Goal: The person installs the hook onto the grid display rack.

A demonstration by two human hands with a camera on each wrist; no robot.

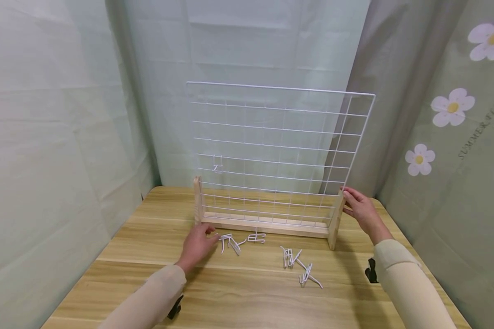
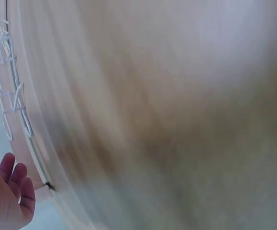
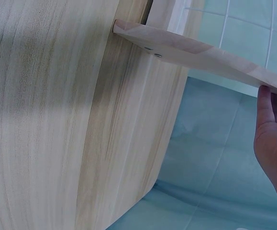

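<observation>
Head view: printed curtain reads "SUMMER FLOWE", cut off at the edge. The right hand's grip pinches the wire grid rack's right wooden post; the left hand's grip, fingers relaxed, is just beside white hooks on the tabletop.

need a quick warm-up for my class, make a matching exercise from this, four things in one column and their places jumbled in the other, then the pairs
Things
1. Left hand
2. Wire grid
3. Right hand
4. Loose hooks

Places
A. At the top of the right post
B. Scattered on the table
C. Near the foot of the left post
D. Standing between both posts

Pairs: 1-C, 2-D, 3-A, 4-B
</observation>
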